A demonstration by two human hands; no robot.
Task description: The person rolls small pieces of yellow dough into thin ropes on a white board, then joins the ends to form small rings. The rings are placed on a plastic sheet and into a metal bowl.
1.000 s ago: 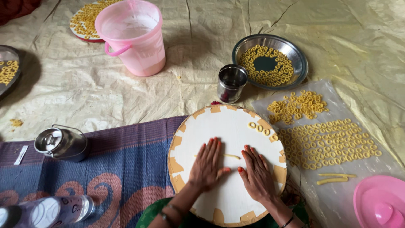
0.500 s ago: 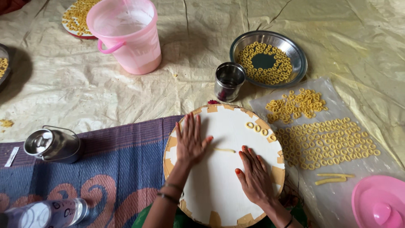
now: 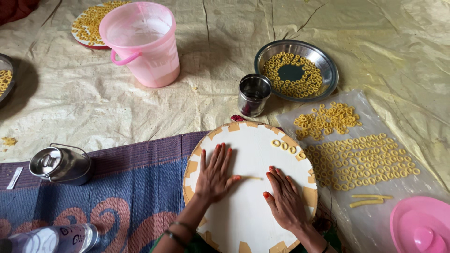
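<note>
Both my hands lie flat and open, holding nothing: left hand (image 3: 214, 174) and right hand (image 3: 286, 201) flank a dough strip (image 3: 251, 178) mid-board (image 3: 243, 220). Few rings (image 3: 286, 146) sit at its far edge; many rings fill the sheet (image 3: 375, 161).

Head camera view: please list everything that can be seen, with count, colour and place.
Round board: one, white with tan tape patches on the rim, bottom centre.
Dough strip: one, yellow, on the board between the hands.
Dough rings on board: a few, yellow, upper right rim.
Plastic sheet: one, clear, right, bearing many yellow rings in rows and a heap.
Steel plate: one, silver, top right, holding rings.
Steel cup: one, silver, above the board.
Bucket: one, pink, top left.
Lid: one, pink, bottom right.
Steel can: one, silver, left.
Mat: one, purple and blue, bottom left.
Left hand: flat on the board.
Right hand: flat on the board.
</note>
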